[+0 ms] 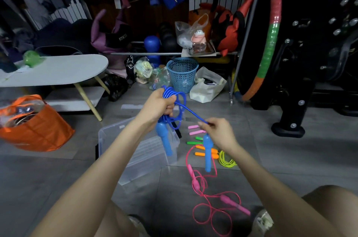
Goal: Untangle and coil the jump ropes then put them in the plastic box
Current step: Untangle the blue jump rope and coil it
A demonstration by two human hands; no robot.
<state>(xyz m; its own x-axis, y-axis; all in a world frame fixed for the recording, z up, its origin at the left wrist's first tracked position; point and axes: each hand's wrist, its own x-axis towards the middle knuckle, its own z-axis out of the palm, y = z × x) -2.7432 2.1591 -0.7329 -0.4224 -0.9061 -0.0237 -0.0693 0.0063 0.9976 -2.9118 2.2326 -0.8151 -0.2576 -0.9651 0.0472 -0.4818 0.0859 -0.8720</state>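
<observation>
My left hand (161, 104) grips several coiled loops of a blue jump rope (175, 95), held above the clear plastic box (139, 151). One blue handle (163, 138) hangs below that hand. My right hand (218, 130) pinches the free end of the blue cord, and the second blue handle (207, 154) dangles under it. On the floor to the right lies a pink jump rope (211, 203) in loose tangled loops, a yellow-green cord (226, 160), and pink, green and orange handles (196, 138).
An orange bag (36, 130) stands at the left beside a low white table (58, 70). A blue mesh bin (182, 74) and a white bag (208, 85) sit behind. A hoop (269, 43) and black gym machine (310, 62) fill the right.
</observation>
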